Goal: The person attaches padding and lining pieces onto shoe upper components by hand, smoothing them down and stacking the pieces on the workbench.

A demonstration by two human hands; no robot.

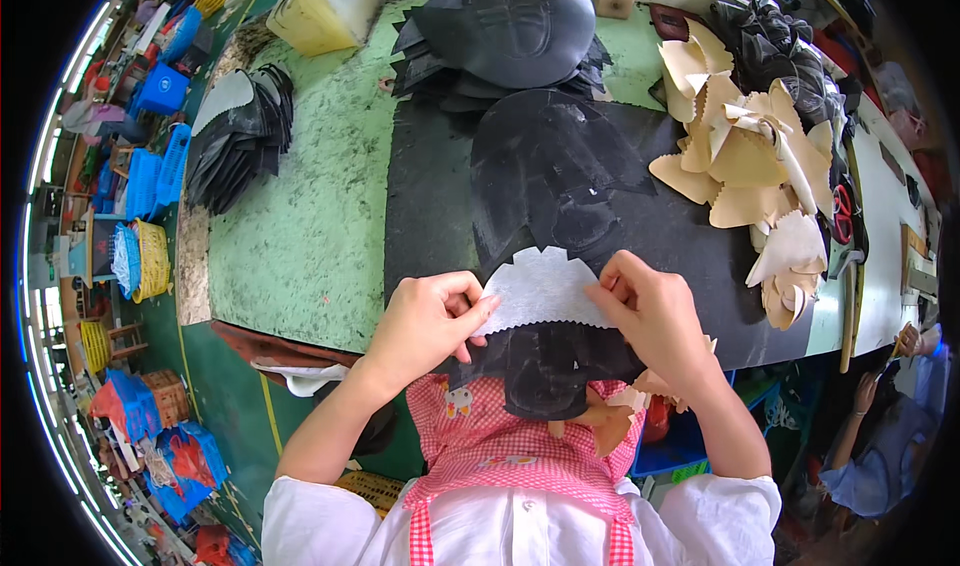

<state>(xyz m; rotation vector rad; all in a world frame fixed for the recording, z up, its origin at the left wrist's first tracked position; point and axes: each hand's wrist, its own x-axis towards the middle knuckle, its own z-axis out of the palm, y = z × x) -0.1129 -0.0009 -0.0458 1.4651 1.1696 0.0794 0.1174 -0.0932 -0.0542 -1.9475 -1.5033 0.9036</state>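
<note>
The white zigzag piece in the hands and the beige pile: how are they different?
The white zigzag piece is one piece; the beige pile has many. The white zigzag piece is held by left fingers and right fingers; the beige pile lies to the right. Both look thin.

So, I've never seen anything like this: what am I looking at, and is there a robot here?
No robot: these are a person's two bare hands. The one picture comes from a wide camera worn on the head, looking down, so straight edges look bent.

The left hand and right hand hold a pale piece with a zigzag edge, one at each side.

Beyond them is a green table, partly covered by a black mat. On the table's left lies a fanned stack of mostly black pieces; a pile of tan pieces lies on the right. The person wears a checked apron.
</note>
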